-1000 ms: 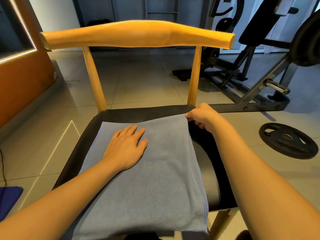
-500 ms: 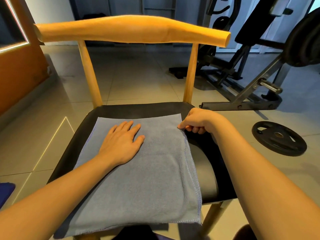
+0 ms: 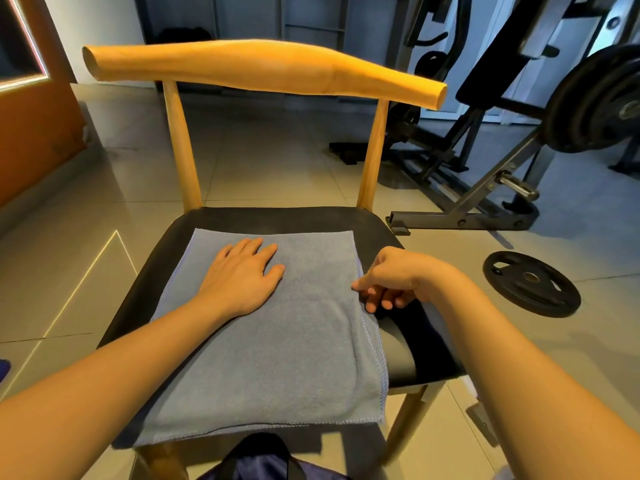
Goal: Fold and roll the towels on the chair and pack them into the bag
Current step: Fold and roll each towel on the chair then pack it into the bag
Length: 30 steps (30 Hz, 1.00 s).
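A grey-blue towel (image 3: pixel 277 341) lies folded flat on the black seat of a wooden chair (image 3: pixel 263 69), its near edge hanging over the seat's front. My left hand (image 3: pixel 242 275) rests flat on the towel's far left part, fingers straight. My right hand (image 3: pixel 391 278) sits at the towel's right edge about a third of the way down, fingers curled, thumb and fingertips pinching the hem. The top of a dark blue bag (image 3: pixel 263 460) with a black strap shows below the seat at the bottom of the view.
Tiled floor surrounds the chair. A weight bench frame (image 3: pixel 485 188) and a loaded barbell plate (image 3: pixel 595 102) stand at the right, and a loose black weight plate (image 3: pixel 530 282) lies on the floor. An orange door (image 3: pixel 31 133) is at the left.
My right hand has slid from the towel's far right corner toward me along the right edge. The left hand has stayed flat on the towel. The camera has shifted slightly.
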Available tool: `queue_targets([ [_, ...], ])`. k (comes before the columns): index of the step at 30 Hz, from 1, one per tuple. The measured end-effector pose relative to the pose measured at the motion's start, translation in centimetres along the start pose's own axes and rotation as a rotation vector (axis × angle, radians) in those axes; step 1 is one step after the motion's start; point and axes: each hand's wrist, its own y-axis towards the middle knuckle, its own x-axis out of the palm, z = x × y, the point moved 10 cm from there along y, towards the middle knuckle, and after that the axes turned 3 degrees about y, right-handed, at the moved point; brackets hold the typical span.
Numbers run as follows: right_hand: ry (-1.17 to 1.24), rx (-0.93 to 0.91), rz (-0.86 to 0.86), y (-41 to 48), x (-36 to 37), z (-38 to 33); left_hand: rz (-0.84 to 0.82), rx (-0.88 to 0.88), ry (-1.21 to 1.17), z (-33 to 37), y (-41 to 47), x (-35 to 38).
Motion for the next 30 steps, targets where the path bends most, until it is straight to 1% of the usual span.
queue_targets([
  [3, 0.105, -0.003, 0.057, -0.8, 0.0, 0.6, 0.003, 0.008, -0.002, 0.2, -0.1, -0.1],
  [8, 0.006, -0.03, 0.2, -1.7, 0.8, -0.1, -0.001, 0.008, -0.004, 0.0, 0.0, -0.1],
  [11, -0.013, -0.045, 0.243, -2.0, 1.2, -0.5, 0.0, 0.009, -0.002, 0.1, -0.1, -0.2],
  [16, 0.031, -0.032, 0.23, -2.5, 1.0, 0.3, 0.006, 0.016, 0.004, 0.1, 0.0, -0.2],
  [20, 0.067, -0.073, 0.205, -2.7, 1.4, -0.1, 0.014, 0.016, -0.002, 0.1, 0.0, -0.2],
  [25, -0.039, -0.097, 0.189, -2.4, 2.6, -1.1, 0.021, 0.017, -0.007, 0.0, 0.0, -0.2],
  [30, -0.011, -0.039, 0.186, -2.5, 1.5, -0.1, 0.024, 0.021, -0.018, 0.1, 0.1, -0.3],
])
